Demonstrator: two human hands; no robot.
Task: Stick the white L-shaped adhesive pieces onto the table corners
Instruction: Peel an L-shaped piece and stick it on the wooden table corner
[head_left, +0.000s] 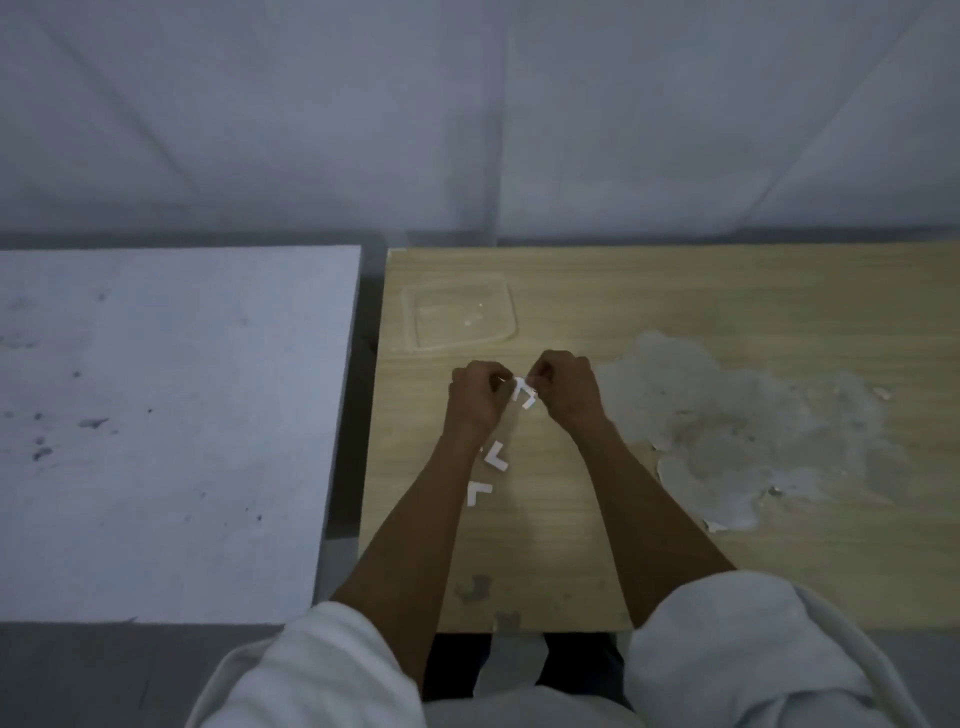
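Note:
Above the wooden table (675, 291), my left hand (475, 397) and my right hand (566, 387) are close together, and both pinch one white L-shaped adhesive piece (523, 394) between their fingertips. Two more white L-shaped pieces lie on the wood below my left wrist: one (497, 457) partly hidden by the forearm, the other (478, 492) nearer to me. The table's far left corner (390, 253) is in view; its near left corner is covered by my left arm.
A clear shallow plastic tray (460, 312) lies on the wood beyond my hands. A large patch of peeled, worn surface (727, 426) spreads to the right. A grey-white table (166, 415) stands to the left across a narrow gap. A pale fabric wall is behind.

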